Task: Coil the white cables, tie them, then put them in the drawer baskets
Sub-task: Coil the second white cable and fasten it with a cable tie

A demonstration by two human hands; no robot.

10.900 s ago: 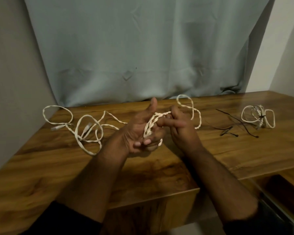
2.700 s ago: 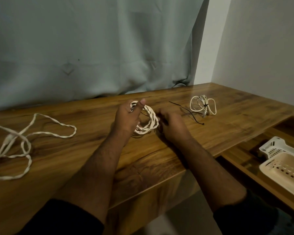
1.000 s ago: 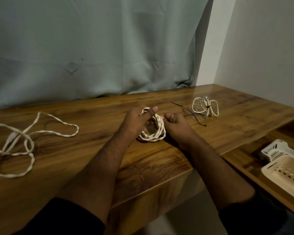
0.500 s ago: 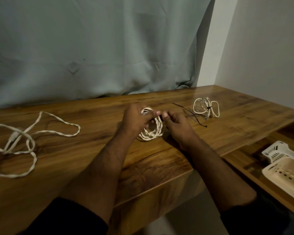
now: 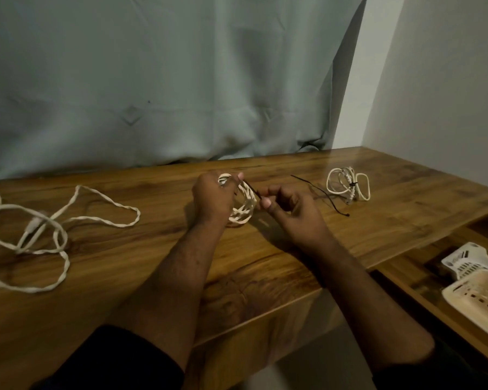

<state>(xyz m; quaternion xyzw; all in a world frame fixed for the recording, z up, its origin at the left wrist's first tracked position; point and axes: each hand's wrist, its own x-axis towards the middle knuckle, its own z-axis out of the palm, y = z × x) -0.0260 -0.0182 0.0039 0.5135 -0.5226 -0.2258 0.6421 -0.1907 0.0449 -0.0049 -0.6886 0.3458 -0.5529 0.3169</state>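
Note:
My left hand [image 5: 213, 199] grips a coiled white braided cable [image 5: 244, 209] at the middle of the wooden table [image 5: 152, 263]. A thin black tie [image 5: 252, 190] runs from the coil's top to my right hand [image 5: 289, 213], which pinches its end between thumb and finger. A loose white cable [image 5: 54, 229] sprawls over the table's left side. A coiled white cable with a black tie around it [image 5: 348, 187] lies at the right. Another black tie [image 5: 321, 195] lies loose beside it.
A grey curtain [image 5: 166, 80] hangs behind the table. At the lower right an open drawer [image 5: 423, 280] holds two white perforated baskets [image 5: 479, 296]. A pale wall closes the right side.
The loose cable in my hands has become a coil. My right hand has drawn a black tie away from the coil to the right.

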